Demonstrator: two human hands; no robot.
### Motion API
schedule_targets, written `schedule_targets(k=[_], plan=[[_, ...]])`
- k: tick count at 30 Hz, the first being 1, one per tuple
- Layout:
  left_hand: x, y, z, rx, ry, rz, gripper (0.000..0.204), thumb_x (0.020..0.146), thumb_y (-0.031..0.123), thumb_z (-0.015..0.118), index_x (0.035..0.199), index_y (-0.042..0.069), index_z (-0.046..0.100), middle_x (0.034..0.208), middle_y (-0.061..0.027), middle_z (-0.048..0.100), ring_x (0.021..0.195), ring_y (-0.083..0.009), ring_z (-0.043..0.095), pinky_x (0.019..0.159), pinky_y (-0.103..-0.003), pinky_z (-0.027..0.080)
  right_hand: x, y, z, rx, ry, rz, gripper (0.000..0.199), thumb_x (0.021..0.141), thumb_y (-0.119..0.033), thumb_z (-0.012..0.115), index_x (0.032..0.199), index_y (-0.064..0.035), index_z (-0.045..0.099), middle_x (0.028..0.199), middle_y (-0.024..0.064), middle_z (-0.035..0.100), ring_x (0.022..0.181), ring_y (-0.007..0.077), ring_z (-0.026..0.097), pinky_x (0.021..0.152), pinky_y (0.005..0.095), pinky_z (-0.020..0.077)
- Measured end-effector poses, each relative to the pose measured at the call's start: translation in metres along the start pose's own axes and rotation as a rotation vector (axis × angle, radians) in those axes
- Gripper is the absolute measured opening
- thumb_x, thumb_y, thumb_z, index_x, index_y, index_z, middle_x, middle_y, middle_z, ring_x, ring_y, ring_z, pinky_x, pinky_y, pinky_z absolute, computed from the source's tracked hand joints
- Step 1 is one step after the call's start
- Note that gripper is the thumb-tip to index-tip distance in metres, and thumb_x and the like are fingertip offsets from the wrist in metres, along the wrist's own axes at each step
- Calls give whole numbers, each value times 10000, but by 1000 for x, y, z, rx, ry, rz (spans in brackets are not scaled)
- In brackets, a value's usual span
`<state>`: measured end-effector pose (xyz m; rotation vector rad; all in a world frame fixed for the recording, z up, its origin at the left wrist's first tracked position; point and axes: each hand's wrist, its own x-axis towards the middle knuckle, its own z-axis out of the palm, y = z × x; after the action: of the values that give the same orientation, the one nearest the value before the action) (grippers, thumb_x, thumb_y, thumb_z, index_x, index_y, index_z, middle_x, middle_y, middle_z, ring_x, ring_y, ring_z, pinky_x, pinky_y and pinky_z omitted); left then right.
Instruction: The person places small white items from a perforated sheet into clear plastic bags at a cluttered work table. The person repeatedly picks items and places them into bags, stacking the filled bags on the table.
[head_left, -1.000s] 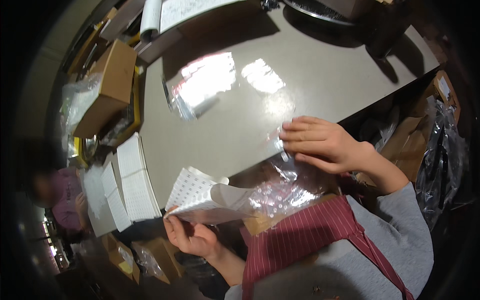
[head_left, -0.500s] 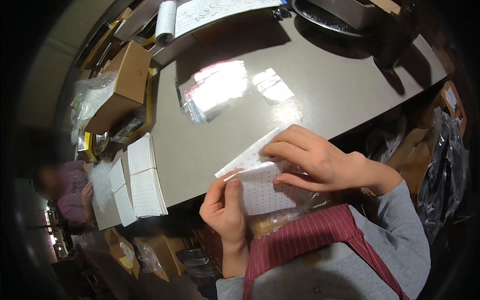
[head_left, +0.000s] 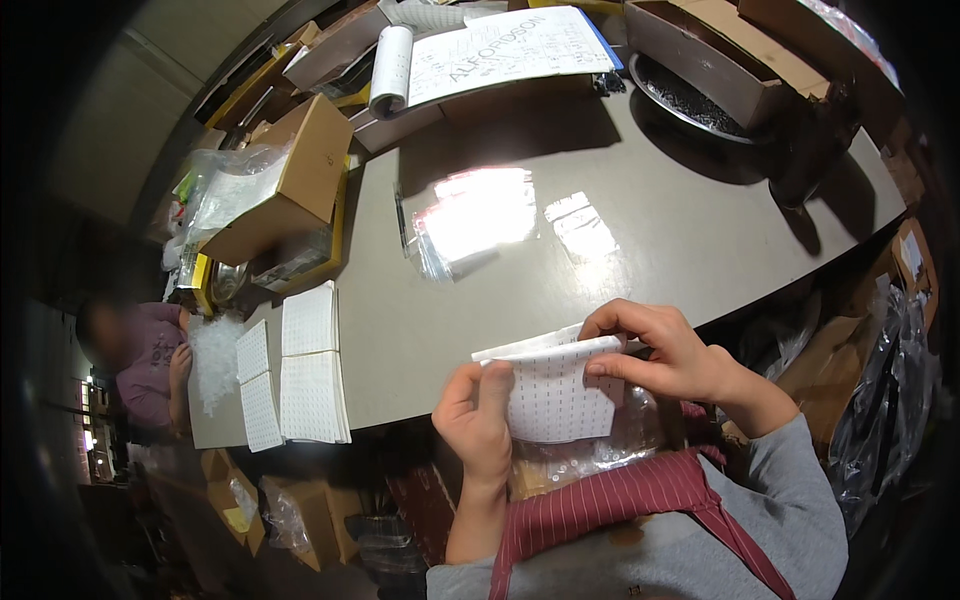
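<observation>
A folded white printed sheet [head_left: 562,398], covered in rows of small dark marks, is held in front of my body at the table's near edge. My left hand [head_left: 478,415] pinches its left upper corner between thumb and fingers. My right hand [head_left: 660,352] grips the right end of the top edge, thumb in front and fingers behind. Two layers show along the top, and the lower part hangs down. Below the sheet is clear plastic [head_left: 640,425] over a brown box, partly hidden by the sheet and the striped red apron [head_left: 600,490].
Banded stacks of similar sheets [head_left: 312,385] lie left on the grey table [head_left: 400,330]. Shiny clear bags [head_left: 480,215] and a small packet [head_left: 582,228] lie mid-table. Cardboard boxes [head_left: 290,180], a flip pad [head_left: 500,55] and a round pan [head_left: 690,105] stand farther back. A person [head_left: 150,360] is at far left.
My right hand has gone from lying over the sheet to pinching its right upper end. The sheet is now more upright and its top edge more level. The whole view has shifted.
</observation>
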<state>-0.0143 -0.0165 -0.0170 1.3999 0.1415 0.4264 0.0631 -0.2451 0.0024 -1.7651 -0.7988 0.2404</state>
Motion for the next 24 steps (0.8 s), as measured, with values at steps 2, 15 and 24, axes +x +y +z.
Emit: schedule_targets(k=[2, 15, 24], plan=[[2, 5, 3, -38, -52, -77, 132, 962, 66, 742, 943, -52, 686, 880, -34, 698, 803, -72, 597, 713, -223, 476, 1, 2, -2, 28, 12, 31, 253, 942, -146, 695, 1155, -16, 653, 909, 98, 709, 779, 165, 693, 684, 294, 538], [-1, 8, -2, 118, -97, -57, 193, 955, 102, 763, 859, -42, 678, 806, -23, 695, 729, -58, 581, 642, -219, 458, 4, 2, -4, 236, 5, 153, 178, 938, -160, 757, 983, -2, 687, 822, 66, 736, 706, 86, 682, 614, 231, 517], [2, 14, -3, -47, -186, -181, 202, 959, 70, 746, 1085, -80, 695, 939, -54, 718, 826, -86, 624, 697, -233, 499, 1, -7, -5, 106, 41, 91, 156, 927, -142, 771, 907, 7, 729, 795, 82, 766, 706, 86, 709, 606, 225, 531]])
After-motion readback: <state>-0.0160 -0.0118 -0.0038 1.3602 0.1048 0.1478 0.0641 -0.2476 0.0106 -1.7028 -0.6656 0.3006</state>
